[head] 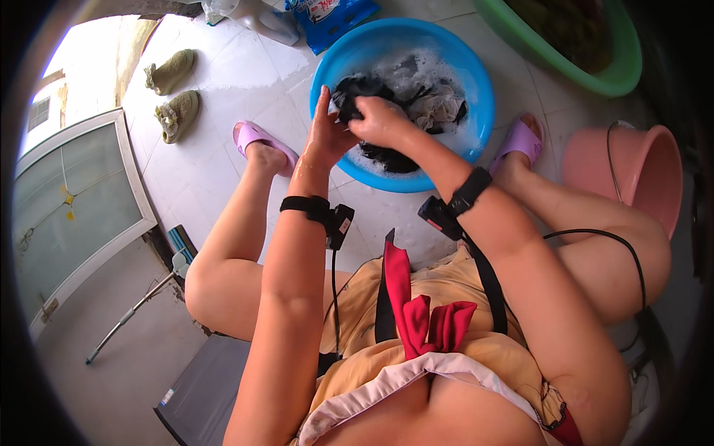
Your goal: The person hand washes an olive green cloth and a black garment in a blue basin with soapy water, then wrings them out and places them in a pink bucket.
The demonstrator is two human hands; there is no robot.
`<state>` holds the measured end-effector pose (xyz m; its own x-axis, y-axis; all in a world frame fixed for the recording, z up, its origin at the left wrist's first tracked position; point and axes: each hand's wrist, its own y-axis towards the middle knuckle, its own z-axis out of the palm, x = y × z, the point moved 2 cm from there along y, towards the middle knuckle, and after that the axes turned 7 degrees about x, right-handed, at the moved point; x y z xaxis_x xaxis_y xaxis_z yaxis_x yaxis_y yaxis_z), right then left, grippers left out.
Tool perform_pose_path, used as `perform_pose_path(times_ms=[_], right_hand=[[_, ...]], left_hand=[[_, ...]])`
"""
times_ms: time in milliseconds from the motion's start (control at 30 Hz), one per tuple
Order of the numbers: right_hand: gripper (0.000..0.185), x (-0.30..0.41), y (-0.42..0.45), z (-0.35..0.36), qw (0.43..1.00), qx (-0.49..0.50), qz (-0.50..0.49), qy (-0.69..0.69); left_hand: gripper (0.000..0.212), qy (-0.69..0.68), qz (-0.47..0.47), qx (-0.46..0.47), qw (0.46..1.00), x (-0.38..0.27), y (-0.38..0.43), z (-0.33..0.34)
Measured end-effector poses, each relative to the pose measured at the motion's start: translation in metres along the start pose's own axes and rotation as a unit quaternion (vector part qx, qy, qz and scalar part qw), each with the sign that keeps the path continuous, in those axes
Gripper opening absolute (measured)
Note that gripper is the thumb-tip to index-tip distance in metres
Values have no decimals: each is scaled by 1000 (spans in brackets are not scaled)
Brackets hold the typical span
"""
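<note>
A blue plastic basin [483,106] holds sudsy water and wet clothes. My right hand [382,121] is closed on a bunched black cloth [360,92] over the basin's left side. Wet and foamy, my left hand [330,131] is beside it at the near left rim, fingers spread, close to the cloth; whether its fingertips touch the fabric is hidden. More dark fabric [390,159] and a pale, thin cloth [438,108] lie in the suds [399,64].
A green basin [605,83] with soaking contents stands at the upper right, and a pink bucket [591,161] at the right. Behind the basin are a blue detergent bag [334,25] and a pale plastic jug [262,19]. Slippers [178,117] and a mop [131,312] are leftward.
</note>
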<state>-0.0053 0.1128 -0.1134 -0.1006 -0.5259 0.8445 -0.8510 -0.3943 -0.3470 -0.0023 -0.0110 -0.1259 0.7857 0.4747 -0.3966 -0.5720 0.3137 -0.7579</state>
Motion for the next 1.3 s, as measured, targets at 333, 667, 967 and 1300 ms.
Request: perform_pose_path(times_ms=[333,667,967,1300], right_hand=[[54,19,-35,-31,927,-134,-349,-25],[24,-19,-19,-88,976,-178,-127,-11],[44,47,-66,-157,953,-296,-70,-21],[70,-74,9,-51,917,-128,-22,-378]], left_hand=[[28,250,194,-122,941,-41,-68,65],[14,253,351,23,901,-90,-116,73],[29,13,73,4,997,-58,-52,23],[79,826,254,13,504,-11,69,-13]])
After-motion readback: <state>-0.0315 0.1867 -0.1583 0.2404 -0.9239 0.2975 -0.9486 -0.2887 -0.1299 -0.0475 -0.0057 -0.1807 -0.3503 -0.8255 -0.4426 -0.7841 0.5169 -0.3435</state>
